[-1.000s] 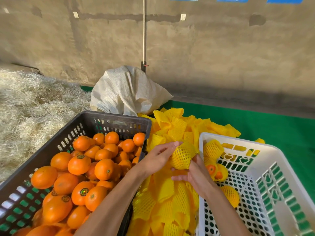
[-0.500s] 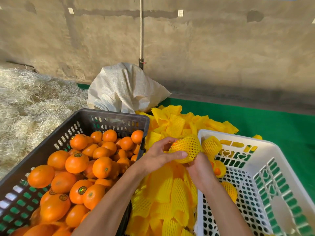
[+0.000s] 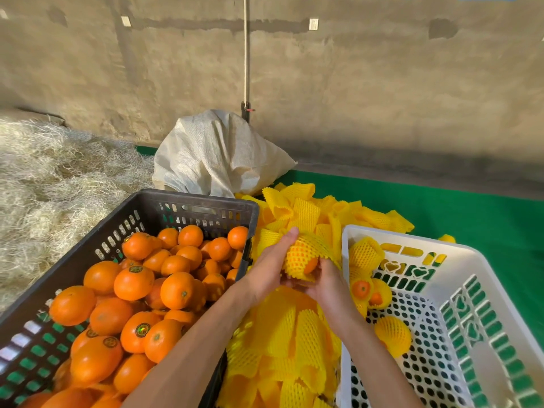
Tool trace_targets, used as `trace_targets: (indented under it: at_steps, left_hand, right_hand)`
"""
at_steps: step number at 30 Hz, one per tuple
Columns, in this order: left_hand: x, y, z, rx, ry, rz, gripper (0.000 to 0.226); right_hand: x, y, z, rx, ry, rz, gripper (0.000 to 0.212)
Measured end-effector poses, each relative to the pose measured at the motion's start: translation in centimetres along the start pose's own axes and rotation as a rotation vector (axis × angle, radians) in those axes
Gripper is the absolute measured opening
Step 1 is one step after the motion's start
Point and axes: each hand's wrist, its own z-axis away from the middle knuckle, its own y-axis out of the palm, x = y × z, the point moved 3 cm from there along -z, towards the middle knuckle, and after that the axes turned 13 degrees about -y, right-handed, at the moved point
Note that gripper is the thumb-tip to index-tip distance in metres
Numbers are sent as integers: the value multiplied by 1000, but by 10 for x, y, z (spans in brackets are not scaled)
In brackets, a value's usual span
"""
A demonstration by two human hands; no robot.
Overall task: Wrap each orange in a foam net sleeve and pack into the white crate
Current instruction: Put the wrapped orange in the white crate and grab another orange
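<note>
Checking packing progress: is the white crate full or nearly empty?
Nearly empty. The white crate holds only a few wrapped oranges at its left side; most of its perforated floor is bare.

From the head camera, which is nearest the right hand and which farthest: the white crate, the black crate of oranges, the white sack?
1. White crate, just beside the right hand, on its right.
2. Black crate, left, past the left hand.
3. White sack, far back by the wall.

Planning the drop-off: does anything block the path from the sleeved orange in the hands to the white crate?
Nothing visible does. The sleeved orange, held by the left hand and right hand, sits just left of the white crate, whose rim is open there.
</note>
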Motion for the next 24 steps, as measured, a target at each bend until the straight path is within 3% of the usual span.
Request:
trace_targets:
  at_steps: [4,6,9,12,14,16,19,20,24]
  left_hand:
    - [-5,-9,-1,-84,112,59,71]
    - [-6,-13,-1,-126,117,46,63]
    - [-3,-15,-5,-142,71,44,62]
    - [2,-12,-8,-126,-4,75,38]
    - [2,-9,-8,-97,-43,106,36]
    - [2,-9,-8,-104,-30,1,46]
    - [3,-8,-5,-154,36,-160,85]
    - [3,-6,-3,-153,63,-146,85]
    - [0,-2,0,-165,242,-160,46]
  right_hand:
    - [19,-13,14,-41,-547,608,22]
    - [25,-23,13,-117,-703,735,32]
    - [23,-26,7,-32,-648,657,61]
    - [15,-22,7,41,-592,657,74]
    - [15,-20,9,41,-551,588,80]
    - [18,-20,9,71,-526,526,85]
    - [20,-23,9,101,-514,524,78]
    - [20,-24,9,59,-523,539,75]
    - [26,-35,10,-287,-671,715,70]
